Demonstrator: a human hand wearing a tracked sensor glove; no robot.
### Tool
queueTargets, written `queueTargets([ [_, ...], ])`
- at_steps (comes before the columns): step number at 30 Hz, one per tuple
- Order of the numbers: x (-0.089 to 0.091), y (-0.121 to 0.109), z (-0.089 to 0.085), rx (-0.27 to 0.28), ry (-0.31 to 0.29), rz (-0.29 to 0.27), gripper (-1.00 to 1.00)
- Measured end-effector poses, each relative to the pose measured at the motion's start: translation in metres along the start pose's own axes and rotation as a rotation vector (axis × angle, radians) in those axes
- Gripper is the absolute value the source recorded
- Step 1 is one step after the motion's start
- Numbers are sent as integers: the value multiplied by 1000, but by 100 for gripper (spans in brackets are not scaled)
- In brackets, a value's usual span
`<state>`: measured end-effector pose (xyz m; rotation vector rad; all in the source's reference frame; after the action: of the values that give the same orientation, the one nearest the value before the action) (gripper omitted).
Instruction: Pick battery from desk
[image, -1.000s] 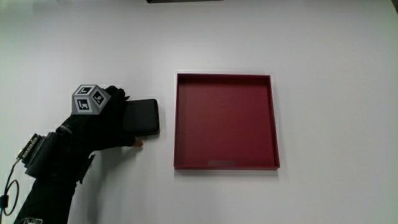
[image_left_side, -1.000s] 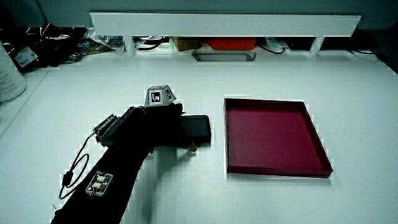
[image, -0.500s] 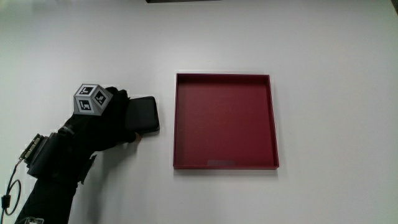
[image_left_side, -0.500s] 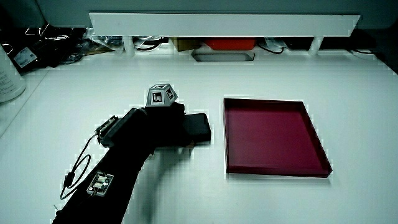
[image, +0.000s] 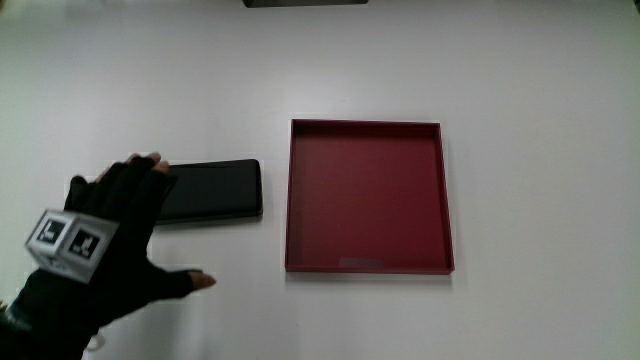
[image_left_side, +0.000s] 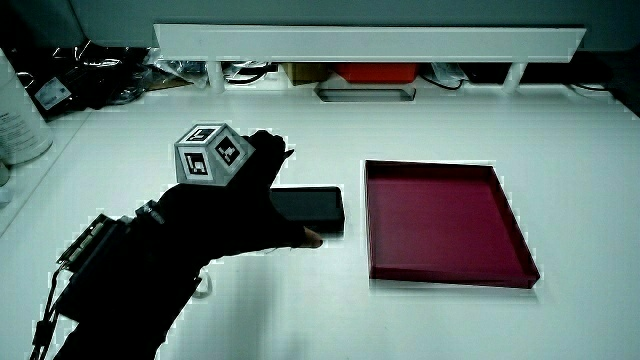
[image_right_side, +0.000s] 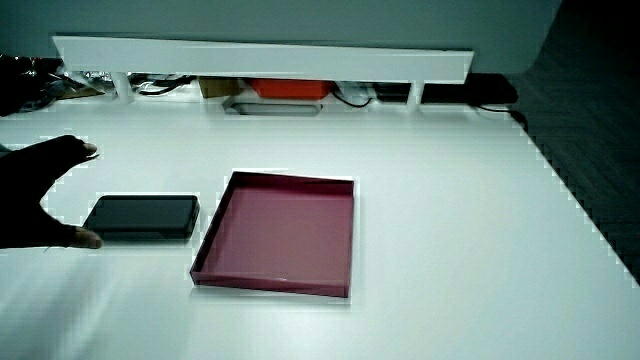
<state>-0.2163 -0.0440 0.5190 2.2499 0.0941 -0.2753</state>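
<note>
The battery (image: 208, 190), a flat black slab, lies on the white surface (image: 530, 120) just beside the red tray (image: 366, 265), apart from it. The hand (image: 105, 235) hovers above the battery's end farthest from the tray, fingers (image: 150, 165) spread and holding nothing. Both side views show the same arrangement: battery (image_right_side: 142, 216), tray (image_left_side: 520, 250).

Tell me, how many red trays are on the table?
1. The tray lies flat on the table, beside the black battery. Nothing in any view could hide another one.
</note>
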Motion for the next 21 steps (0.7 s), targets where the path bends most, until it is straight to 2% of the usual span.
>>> queueTargets([
  [2, 4, -3, 2, 19, 27, -4, 18],
  [5, 5, -2, 1, 45, 13, -17, 35],
  [6, 7, -2, 1, 59, 32, -33, 41],
  [9, 8, -3, 2, 73, 40, -41, 59],
  [16, 4, -4, 1, 115, 17, -75, 100],
  [18, 4, -4, 2, 131, 15, -100, 100],
  [21, 5, -8, 3, 154, 12, -104, 100],
])
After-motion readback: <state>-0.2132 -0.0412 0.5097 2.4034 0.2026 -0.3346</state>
